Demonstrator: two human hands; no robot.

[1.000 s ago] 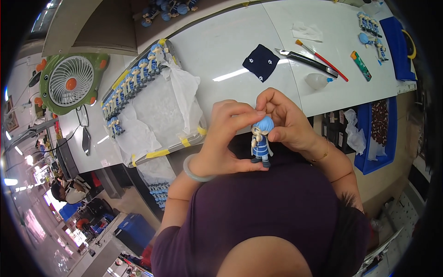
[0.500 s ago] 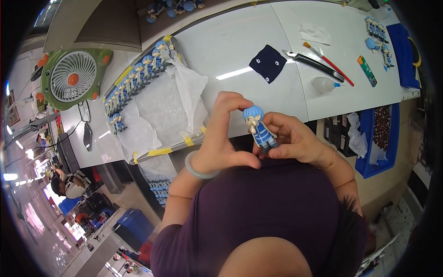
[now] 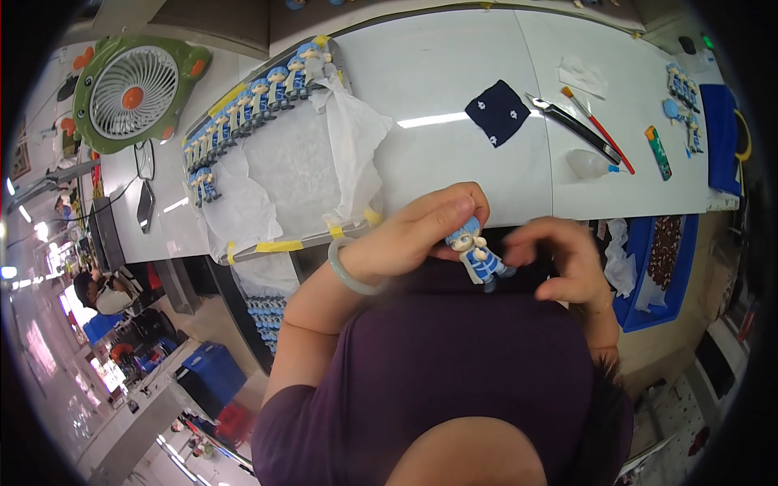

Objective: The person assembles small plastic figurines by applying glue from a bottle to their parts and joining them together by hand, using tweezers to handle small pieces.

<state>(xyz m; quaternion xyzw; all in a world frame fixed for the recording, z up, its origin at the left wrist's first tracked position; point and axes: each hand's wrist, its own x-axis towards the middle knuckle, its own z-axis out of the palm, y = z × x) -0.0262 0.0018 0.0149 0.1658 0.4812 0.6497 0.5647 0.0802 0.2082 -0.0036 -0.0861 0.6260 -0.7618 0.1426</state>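
Observation:
A small blue-haired figurine (image 3: 480, 257) in a blue-and-white outfit hangs tilted over the table's near edge. My left hand (image 3: 442, 220) grips it by the head, thumb on top, and a pale bangle circles that wrist. My right hand (image 3: 567, 257) is just right of the figurine's feet, slightly blurred, its fingers and thumb apart with nothing between them. To the left, a tray (image 3: 279, 246) edged with yellow tape and lined with white sheeting holds a row of similar figurines (image 3: 259, 97) along its far side.
A dark patterned cloth (image 3: 497, 113), black-handled cutter (image 3: 575, 130), red brush (image 3: 600, 130), squeeze bottle (image 3: 587, 164) and green tube (image 3: 658, 152) lie on the table. More figurines (image 3: 682, 89) stand far right. A green fan (image 3: 134, 93) is at left; a blue bin (image 3: 685, 283) sits below the right side.
The figurine has passed from my right hand's hold into my left hand's grip, moving nearer and slightly right. My right hand has let go and drawn rightward. The view has shifted.

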